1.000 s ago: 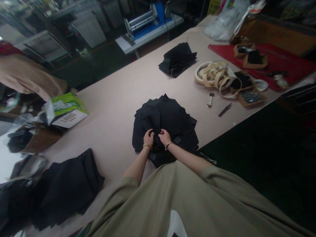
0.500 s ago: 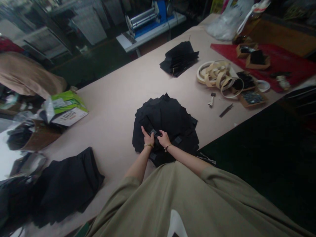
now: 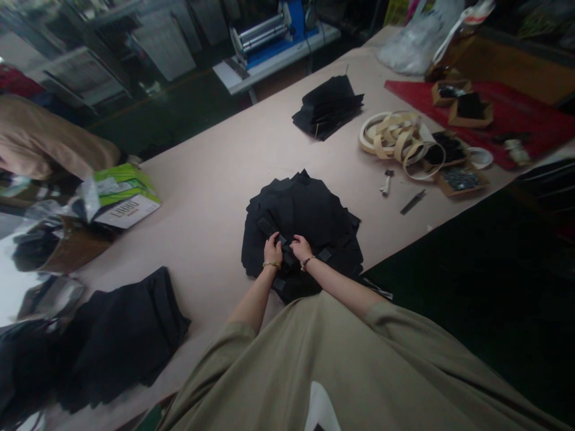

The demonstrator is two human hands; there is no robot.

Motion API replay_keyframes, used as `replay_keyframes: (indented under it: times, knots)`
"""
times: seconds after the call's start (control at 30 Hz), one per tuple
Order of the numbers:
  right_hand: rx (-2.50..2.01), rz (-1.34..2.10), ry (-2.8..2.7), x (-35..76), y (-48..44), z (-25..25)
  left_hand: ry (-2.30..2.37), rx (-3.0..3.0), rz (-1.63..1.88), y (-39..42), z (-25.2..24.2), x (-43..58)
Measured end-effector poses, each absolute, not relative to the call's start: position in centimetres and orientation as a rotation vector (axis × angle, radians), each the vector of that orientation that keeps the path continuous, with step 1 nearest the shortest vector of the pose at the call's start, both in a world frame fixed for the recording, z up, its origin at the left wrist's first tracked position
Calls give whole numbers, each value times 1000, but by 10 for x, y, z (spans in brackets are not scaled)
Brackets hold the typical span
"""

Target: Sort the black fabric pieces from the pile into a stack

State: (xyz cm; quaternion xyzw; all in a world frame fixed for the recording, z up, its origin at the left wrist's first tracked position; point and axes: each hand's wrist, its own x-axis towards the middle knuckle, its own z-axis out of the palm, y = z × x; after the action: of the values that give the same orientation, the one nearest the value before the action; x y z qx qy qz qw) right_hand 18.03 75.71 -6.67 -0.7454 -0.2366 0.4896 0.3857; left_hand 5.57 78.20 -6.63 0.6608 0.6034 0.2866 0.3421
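The left hand and right hand were curled, pinching a black fabric strap between them, on a pile of black cloth pieces at twelve o'clock on the pale table.

hands: 2 | black fabric piles: 3 | cardboard trays: 4 | beige strip coils: 1 | red mats: 1

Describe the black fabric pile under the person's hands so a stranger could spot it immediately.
On the long pale pink work table, look just in front of the person. A rounded, fanned heap of overlapping black fabric pieces lies there, under the left hand and right hand. The smaller black stack farther along and the black pile at lower left go untouched.
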Motion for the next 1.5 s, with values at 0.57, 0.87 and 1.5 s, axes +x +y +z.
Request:
replay_keyframes:
  times: [0.57,0.87,1.5]
  knots:
    - [-1973,1309,-595,185,768,-51,1576,1711,701,782,-61,57]
    - [-1918,1091,-866,177,746,-33,1571,1507,746,785,-63,55]
    - [-1938,1272,-603,180,759,-40,1815,1478,713,776,-58,64]
